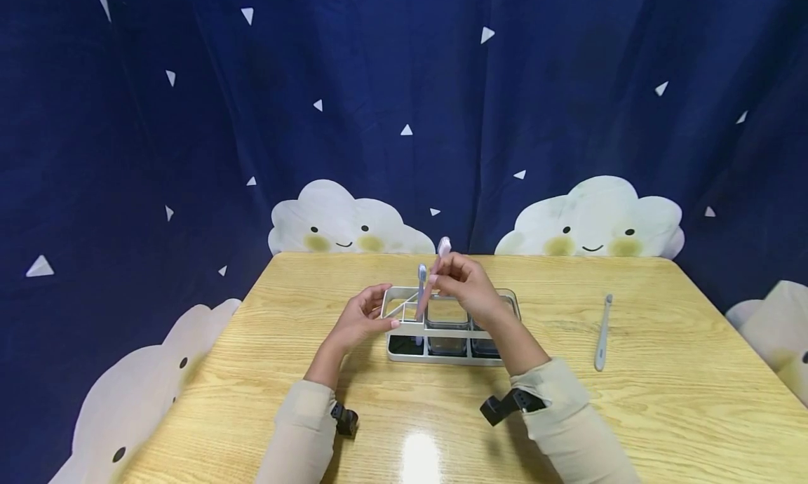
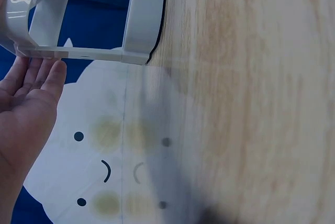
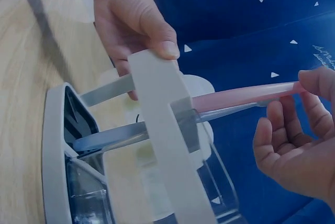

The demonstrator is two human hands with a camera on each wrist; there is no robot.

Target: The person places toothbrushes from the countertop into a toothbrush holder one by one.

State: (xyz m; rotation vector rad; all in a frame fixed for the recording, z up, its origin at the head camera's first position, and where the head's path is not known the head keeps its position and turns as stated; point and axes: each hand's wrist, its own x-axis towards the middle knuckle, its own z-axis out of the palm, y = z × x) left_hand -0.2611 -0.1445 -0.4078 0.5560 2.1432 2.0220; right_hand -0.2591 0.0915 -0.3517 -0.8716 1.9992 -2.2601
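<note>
A pale grey holder (image 1: 404, 354) with several compartments stands mid-table. My left hand (image 1: 379, 320) grips its left end, thumb over the top bar (image 3: 157, 93) and fingers (image 2: 44, 75) against the frame's side. Above the left compartment, my right hand (image 1: 444, 278) pinches a pink toothbrush (image 1: 437, 268), bristle head up, its lower end reaching down into the holder. In the right wrist view the pink handle (image 3: 241, 96) passes behind the holder's bar. A light blue toothbrush (image 1: 421, 291) stands in the same compartment, beside the pink one (image 3: 112, 138).
A grey toothbrush (image 1: 602, 333) lies flat on the wooden table (image 1: 663, 414) to the right of the holder. A dark blue curtain with white clouds (image 1: 596, 217) hangs behind the table's far edge.
</note>
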